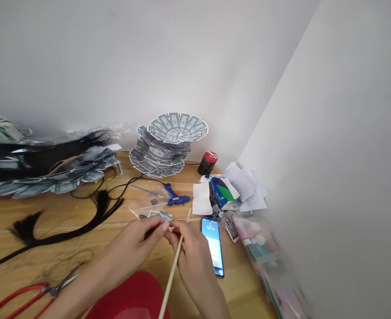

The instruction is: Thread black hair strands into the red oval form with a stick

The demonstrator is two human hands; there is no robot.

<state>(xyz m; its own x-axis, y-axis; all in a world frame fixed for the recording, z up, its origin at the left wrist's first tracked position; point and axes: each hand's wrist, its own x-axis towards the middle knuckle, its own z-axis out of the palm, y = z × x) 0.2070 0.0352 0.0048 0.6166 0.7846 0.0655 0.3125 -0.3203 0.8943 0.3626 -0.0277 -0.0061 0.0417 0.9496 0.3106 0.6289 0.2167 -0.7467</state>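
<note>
My left hand [145, 235] has its fingers pinched together at a piece of printed banknote paper [165, 215] over the wooden table. Meeting it fingertip to fingertip is my right hand [190, 243], its fingers closed, with a thin pale wooden stick [171, 279] running through the grip and slanting down toward me. Anything small between the fingertips is hidden. Just beyond the hands lies a blue glue gun [177, 198], beside a clear plastic bag [149, 201]. A lit phone [212, 248] lies right of my right hand.
A stacked banknote-paper structure [169, 146] stands by the wall. Black hair-like strands [72, 235] and red-handled scissors [45, 290] lie left. A red object [132, 297] is below my arms. At right are a blue-green box [224, 192], crumpled papers [244, 184] and plastic packages [257, 239].
</note>
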